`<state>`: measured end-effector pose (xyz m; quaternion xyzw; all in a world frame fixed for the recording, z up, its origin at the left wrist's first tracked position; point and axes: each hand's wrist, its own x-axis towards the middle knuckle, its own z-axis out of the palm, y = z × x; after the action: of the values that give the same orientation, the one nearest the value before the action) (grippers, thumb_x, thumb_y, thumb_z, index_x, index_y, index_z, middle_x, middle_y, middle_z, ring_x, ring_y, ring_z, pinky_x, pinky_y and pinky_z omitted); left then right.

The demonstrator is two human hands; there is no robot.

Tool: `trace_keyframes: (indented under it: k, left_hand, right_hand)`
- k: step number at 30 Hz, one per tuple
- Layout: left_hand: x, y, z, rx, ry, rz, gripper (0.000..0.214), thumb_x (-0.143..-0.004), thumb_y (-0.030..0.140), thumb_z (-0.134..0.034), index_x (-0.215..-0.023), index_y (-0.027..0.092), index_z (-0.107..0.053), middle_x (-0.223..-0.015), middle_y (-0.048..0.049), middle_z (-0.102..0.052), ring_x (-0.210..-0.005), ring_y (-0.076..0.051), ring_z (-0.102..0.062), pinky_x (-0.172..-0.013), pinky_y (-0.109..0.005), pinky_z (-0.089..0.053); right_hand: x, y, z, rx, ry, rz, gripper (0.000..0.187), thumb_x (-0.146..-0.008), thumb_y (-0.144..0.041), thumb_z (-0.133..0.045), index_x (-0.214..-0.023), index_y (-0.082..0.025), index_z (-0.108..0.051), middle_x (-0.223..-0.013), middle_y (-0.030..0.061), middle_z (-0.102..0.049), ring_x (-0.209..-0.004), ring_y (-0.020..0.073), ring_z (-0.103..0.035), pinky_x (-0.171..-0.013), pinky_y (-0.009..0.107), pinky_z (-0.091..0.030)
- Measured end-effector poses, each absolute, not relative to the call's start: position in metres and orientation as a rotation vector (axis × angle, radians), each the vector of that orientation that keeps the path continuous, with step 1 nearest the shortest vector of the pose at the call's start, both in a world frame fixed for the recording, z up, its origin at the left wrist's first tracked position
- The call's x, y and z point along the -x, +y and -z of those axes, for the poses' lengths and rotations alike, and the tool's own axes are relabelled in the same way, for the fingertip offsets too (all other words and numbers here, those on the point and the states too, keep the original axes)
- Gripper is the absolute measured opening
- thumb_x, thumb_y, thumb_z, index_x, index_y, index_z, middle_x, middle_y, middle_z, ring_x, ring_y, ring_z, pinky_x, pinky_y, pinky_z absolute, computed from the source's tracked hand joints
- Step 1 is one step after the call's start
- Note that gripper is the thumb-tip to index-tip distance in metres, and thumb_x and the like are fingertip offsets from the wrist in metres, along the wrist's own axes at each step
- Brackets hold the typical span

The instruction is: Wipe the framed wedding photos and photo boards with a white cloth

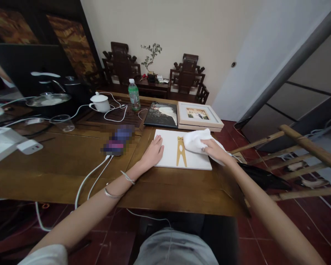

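A white rectangular board [169, 158] lies flat on the wooden table, with a tan clothespin-shaped figure [181, 151] on its face. My left hand [153, 151] rests flat on the board's left edge, fingers stretched out and holding nothing. In my right hand [213, 149] is a bunched white cloth [195, 140], pressed on the right part of the board beside the figure. The cloth hides the board's upper right corner, and part of my right fingers is hidden in its folds.
Behind the board lie a dark photo panel [161, 115] and a light framed photo [200, 115]. A green-labelled bottle [134, 95], white lidded cup [100, 102], clear plastic cup [63, 123] and phone with cables [117, 141] stand leftward. A wooden rack [311, 147] is at the right.
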<state>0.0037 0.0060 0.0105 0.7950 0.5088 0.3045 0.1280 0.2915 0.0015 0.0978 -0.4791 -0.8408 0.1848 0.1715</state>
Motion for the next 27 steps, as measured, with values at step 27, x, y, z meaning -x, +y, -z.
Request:
trace_keyframes:
  k: [27]
  left_hand:
    - [-0.006, 0.006, -0.011, -2.322, 1.489, -0.844, 0.045, -0.095, 0.019, -0.031, -0.133, -0.002, -0.044, -0.147, -0.026, -0.037, -0.143, -0.028, -0.027, -0.117, -0.045, -0.026]
  right_hand:
    - [-0.304, -0.079, -0.116, 1.376, -2.495, -0.736, 0.016, -0.06, -0.016, -0.043, -0.065, -0.022, -0.056, -0.071, 0.0031, -0.061, -0.08, 0.0241, -0.054, -0.079, 0.032, -0.04]
